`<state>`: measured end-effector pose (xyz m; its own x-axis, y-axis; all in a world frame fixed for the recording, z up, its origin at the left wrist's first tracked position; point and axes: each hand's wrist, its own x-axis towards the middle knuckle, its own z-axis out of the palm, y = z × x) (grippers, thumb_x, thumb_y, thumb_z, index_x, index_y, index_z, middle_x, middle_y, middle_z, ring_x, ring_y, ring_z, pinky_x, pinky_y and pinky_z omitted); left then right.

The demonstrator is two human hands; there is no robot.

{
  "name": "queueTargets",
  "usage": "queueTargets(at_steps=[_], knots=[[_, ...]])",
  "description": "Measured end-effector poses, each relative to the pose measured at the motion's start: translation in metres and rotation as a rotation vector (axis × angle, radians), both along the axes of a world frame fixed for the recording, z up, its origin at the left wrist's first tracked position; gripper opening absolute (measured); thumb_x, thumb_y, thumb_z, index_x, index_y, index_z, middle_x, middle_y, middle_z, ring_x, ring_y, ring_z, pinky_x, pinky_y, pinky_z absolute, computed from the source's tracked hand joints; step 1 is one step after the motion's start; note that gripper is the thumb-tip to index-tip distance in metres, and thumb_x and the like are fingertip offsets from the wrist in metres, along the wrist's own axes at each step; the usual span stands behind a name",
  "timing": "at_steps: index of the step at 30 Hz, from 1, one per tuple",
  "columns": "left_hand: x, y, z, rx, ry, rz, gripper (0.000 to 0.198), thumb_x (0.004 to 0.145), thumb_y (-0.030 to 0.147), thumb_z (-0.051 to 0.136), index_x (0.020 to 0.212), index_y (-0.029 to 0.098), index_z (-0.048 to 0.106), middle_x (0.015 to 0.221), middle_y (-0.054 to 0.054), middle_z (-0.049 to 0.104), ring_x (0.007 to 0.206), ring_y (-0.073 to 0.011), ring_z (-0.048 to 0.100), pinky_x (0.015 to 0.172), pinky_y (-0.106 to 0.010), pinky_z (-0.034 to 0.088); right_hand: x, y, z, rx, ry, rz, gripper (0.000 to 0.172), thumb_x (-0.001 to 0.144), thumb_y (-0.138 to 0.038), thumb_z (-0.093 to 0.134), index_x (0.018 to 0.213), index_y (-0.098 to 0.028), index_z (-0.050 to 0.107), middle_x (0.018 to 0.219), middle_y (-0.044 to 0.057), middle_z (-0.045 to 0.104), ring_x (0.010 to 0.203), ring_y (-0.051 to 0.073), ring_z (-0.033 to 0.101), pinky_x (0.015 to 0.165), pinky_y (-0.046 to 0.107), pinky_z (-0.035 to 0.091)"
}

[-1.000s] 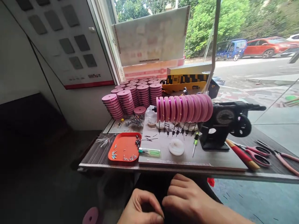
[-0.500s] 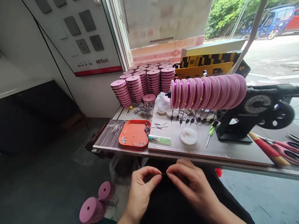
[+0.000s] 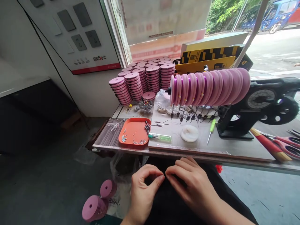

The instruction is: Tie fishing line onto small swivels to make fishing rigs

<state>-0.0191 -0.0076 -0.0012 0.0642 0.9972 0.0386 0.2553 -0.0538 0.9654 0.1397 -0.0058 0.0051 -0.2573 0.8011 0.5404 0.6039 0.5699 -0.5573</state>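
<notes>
My left hand and right hand meet fingertip to fingertip over my dark lap, both pinched closed. I cannot tell what they grip. Beyond, on the table, sit an orange tray, a green lighter, then a row of pink spools.

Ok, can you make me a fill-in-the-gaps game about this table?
The tray on the table is ____. The stacked spools behind it are ____. The left hand and right hand meet at their ____.
Missing words: orange; pink; fingertips.
</notes>
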Motion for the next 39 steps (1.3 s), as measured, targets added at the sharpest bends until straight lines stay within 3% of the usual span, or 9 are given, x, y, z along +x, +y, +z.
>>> queueTargets(at_steps=[13, 39], knots=[[-0.0011, -0.0015, -0.0011, 0.112, 0.075, -0.015, 0.010, 0.072, 0.017, 0.067, 0.063, 0.018, 0.063, 0.068, 0.000, 0.062, 0.066, -0.0147, 0.058, 0.062, -0.023, 0.045, -0.0028, 0.0006, -0.0008, -0.037, -0.046, 0.017, 0.022, 0.087, -0.015, 0.046, 0.070, -0.019, 0.059, 0.061, -0.001, 0.056, 0.058, 0.014, 0.046, 0.062, 0.026, 0.032], [-0.0012, -0.0010, -0.0017, 0.132, 0.138, -0.014, 0.009, 0.074, 0.016, 0.064, 0.065, 0.018, 0.063, 0.070, -0.001, 0.062, 0.067, -0.0160, 0.059, 0.063, -0.025, 0.046, -0.0042, -0.0005, -0.0012, 0.004, -0.080, -0.002, 0.022, 0.085, -0.013, 0.046, 0.068, -0.020, 0.057, 0.058, -0.002, 0.054, 0.056, 0.014, 0.045, 0.059, 0.026, 0.030]])
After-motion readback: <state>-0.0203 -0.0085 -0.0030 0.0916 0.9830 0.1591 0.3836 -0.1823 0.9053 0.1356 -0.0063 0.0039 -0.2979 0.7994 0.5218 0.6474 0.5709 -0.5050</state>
